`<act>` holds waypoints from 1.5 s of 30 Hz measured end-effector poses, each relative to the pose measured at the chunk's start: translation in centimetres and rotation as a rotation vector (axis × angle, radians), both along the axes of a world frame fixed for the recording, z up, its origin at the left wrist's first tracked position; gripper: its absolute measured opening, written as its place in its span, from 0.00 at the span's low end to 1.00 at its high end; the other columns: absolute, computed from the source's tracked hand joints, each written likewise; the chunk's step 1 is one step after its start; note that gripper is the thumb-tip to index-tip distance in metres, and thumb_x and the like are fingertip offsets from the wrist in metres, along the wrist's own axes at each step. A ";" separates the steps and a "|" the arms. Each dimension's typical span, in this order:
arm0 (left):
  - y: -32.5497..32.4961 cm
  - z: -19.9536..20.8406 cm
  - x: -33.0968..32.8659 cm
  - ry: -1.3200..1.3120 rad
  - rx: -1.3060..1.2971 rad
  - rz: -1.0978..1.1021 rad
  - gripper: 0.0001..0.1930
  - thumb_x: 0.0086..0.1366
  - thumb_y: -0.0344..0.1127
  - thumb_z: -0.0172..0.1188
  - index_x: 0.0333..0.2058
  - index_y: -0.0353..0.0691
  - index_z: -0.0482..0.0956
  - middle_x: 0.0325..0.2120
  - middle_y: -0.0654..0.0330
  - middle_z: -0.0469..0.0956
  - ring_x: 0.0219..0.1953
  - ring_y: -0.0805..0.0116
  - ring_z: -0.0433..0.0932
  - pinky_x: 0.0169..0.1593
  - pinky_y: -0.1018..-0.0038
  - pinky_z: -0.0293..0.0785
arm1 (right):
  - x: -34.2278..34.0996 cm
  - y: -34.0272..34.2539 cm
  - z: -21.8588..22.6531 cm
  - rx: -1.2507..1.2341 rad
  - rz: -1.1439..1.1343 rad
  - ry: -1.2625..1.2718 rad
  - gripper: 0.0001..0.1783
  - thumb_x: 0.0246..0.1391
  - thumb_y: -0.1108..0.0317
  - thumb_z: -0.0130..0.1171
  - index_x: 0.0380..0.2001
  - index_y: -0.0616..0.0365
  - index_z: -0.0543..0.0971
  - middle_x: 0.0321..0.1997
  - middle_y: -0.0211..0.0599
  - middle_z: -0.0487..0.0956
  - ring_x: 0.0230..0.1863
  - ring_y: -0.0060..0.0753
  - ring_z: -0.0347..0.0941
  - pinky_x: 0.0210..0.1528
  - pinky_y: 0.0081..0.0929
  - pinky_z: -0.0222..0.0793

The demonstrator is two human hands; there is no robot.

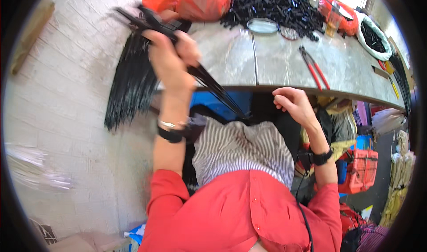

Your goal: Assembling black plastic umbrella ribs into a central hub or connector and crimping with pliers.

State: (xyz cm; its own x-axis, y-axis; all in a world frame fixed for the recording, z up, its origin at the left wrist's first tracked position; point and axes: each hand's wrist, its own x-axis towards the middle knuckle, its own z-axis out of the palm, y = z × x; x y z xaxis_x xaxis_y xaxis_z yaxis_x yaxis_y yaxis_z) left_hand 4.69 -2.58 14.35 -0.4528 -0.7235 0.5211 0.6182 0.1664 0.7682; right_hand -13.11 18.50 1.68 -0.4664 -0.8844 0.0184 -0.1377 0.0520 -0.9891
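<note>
A striped cloth (242,147) covers the person's lap, below the worktop (280,69). To the right, at floor level, stands a red openwork basket (362,169); what it holds cannot be made out.

The left hand (174,60) is raised above the worktop's left end, fingers wrapped around long black strips (215,87) that run up past the fist and slant down toward the lap. The right hand (293,105) hangs just in front of the worktop's near edge, fingers curled in toward the thumb; whether it pinches anything thin cannot be told. Below the left hand, a thick black bunch (133,74) spills over the worktop's left end.

The near edge bows across the view, with bare grey surface behind it on both sides of a dark seam. Red-handled pliers (307,59) lie on the right-hand part, and a yellow-handled tool (394,87) sits close to the right end.

Farther back, a pale oval dish (263,26) lies before a wide heap of short black pieces (275,7), with red plastic bags (207,2) to its left, their contents hidden. To its right stand a clear container (331,28) with something amber inside and an open white sack (378,55) holding black pieces.
</note>
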 end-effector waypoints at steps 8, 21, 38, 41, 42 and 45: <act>5.9 -7.6 -8.1 -0.217 -0.086 -0.324 0.46 0.54 0.73 0.43 0.55 0.34 0.60 0.10 0.73 0.55 0.12 0.84 0.52 0.17 0.82 0.46 | -0.4 -1.1 8.2 -0.325 -0.104 -0.239 0.13 0.58 0.67 0.56 0.42 0.65 0.77 0.29 0.28 0.77 0.25 0.11 0.70 0.21 0.09 0.63; 4.3 -12.8 -11.2 -0.311 -0.054 -0.317 0.39 0.59 0.66 0.51 0.52 0.33 0.69 0.32 0.64 0.77 0.26 0.80 0.73 0.26 0.84 0.66 | -4.3 -3.2 8.0 0.051 0.075 -0.342 0.17 0.51 0.63 0.59 0.37 0.68 0.79 0.29 0.37 0.82 0.22 0.15 0.73 0.21 0.13 0.67; 3.3 -13.9 -11.7 -0.432 0.074 -0.512 0.33 0.64 0.59 0.51 0.50 0.29 0.70 0.34 0.63 0.77 0.27 0.81 0.73 0.28 0.85 0.68 | -4.9 -3.8 6.8 -0.302 -0.057 0.899 0.12 0.37 0.68 0.64 0.17 0.56 0.68 0.26 0.30 0.75 0.31 0.37 0.76 0.27 0.29 0.69; 3.8 -13.0 -12.4 -0.303 0.220 -0.739 0.31 0.67 0.57 0.47 0.52 0.30 0.68 0.15 0.72 0.65 0.16 0.85 0.58 0.19 0.83 0.51 | -5.4 -4.0 6.3 -0.433 -0.105 1.374 0.12 0.36 0.62 0.61 0.17 0.51 0.67 0.20 0.26 0.63 0.24 0.25 0.66 0.24 0.24 0.61; 3.6 -13.0 -12.3 -0.273 0.210 -0.788 0.32 0.66 0.58 0.47 0.53 0.30 0.67 0.14 0.72 0.64 0.14 0.85 0.56 0.19 0.83 0.50 | -5.5 -4.1 6.3 -0.447 -0.090 1.363 0.12 0.36 0.62 0.61 0.17 0.51 0.67 0.20 0.26 0.63 0.24 0.25 0.66 0.24 0.24 0.61; 3.4 -12.3 -12.3 -0.275 0.203 -0.802 0.38 0.62 0.63 0.49 0.52 0.29 0.67 0.13 0.72 0.62 0.14 0.85 0.56 0.18 0.84 0.49 | -6.1 -4.0 6.6 -0.495 -0.030 1.544 0.09 0.36 0.65 0.60 0.21 0.52 0.71 0.23 0.26 0.68 0.26 0.25 0.69 0.25 0.24 0.62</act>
State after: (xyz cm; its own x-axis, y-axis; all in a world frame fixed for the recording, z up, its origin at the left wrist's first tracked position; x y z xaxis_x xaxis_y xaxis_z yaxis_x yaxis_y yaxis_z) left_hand -7.57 0.83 2.05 -0.9565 -0.1989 0.2135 0.2778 -0.3962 0.8752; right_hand -19.20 14.47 8.32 0.2497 -0.6414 0.7254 -0.9677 -0.1919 0.1633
